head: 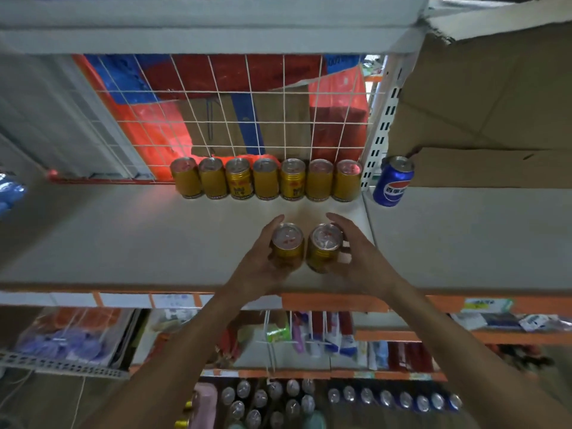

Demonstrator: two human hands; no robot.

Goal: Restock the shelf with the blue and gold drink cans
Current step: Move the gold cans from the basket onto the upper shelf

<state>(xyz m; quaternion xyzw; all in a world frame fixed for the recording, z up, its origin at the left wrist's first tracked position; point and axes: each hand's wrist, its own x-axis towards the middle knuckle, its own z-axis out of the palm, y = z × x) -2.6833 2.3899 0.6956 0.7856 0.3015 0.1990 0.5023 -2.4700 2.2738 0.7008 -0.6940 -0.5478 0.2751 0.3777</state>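
Shelf (pixel 139 243): grey board across mid-frame, bare in front, probably room for a second row.
Gold row (pixel 266 181): seven cans upright against the wire grid (pixel 278 119), centre; apparently filled from the back first.
Left hand (pixel 258 267): fingers wrapped round the left gold can (pixel 287 247), lower centre.
Right hand (pixel 359 255): clamped on the right gold can (pixel 325 249), just beside the first, both upright; whether they rest on the board is unclear.
Blue can (pixel 393 181): alone, right of frame.

Shop: stocked retail shelves (pixel 185 243)
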